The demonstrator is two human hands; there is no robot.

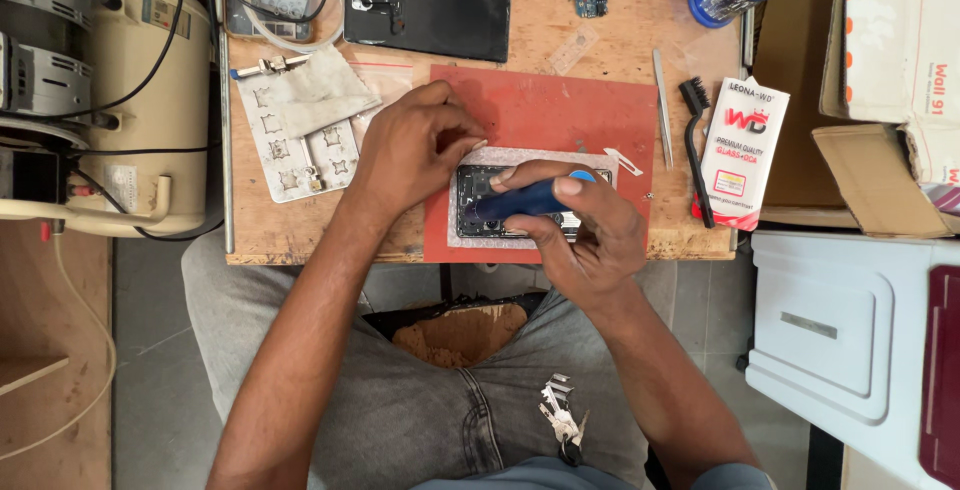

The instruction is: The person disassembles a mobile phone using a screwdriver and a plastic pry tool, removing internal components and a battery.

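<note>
Opened phone (480, 212), with its back off, is laid on a red mat (560, 110) near the front edge of the wooden bench (600, 40). It is steadied at its left end by the left hand (410, 145), whose fingers are curled down onto it. A blue screwdriver (525, 200) is gripped in the closed right hand (575, 235) and held across the phone. A black back cover (430, 15) is placed by the far edge, and a black brush (697, 145) and tweezers (662, 105) lie toward the right edge.
</note>
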